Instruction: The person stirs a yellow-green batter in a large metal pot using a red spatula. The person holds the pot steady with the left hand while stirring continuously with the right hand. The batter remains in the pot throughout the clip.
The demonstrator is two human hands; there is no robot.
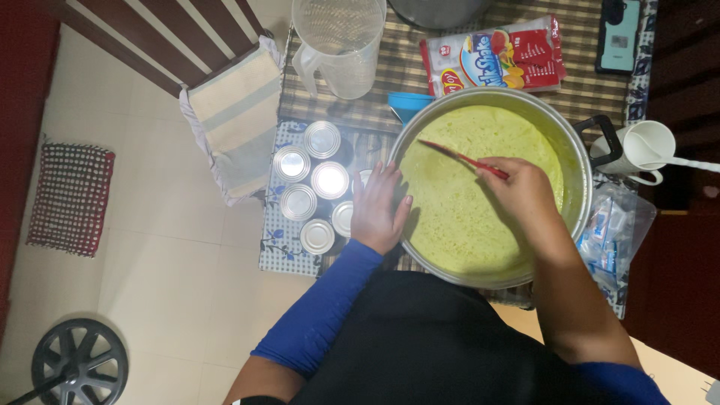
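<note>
Pot: a large metal pot (577, 161) was set near the front edge of the table (390, 97), filled with a smooth yellow-green batter (465, 202); its black handle pointed to the right.
Right hand: the right hand (521, 191) was held over the batter, its fingers closed around a red spoon (461, 157).
Spoon: the handle was gripped at its near end, while the far end was dipped into the batter towards the pot's back left side.
Left hand: the left hand (379, 210) was laid flat against the pot's left wall, fingers spread and holding nothing.
Cans: six shiny cans (315, 191) were stood together at the table's left edge, just beside the left hand.
Back of table: a clear jug (341, 49), a blue cup (409, 105) and a printed packet (499, 56) were placed behind the pot.
Right edge: a white mug (645, 150) and a plastic bag (615, 236) were seen beside the pot.
</note>
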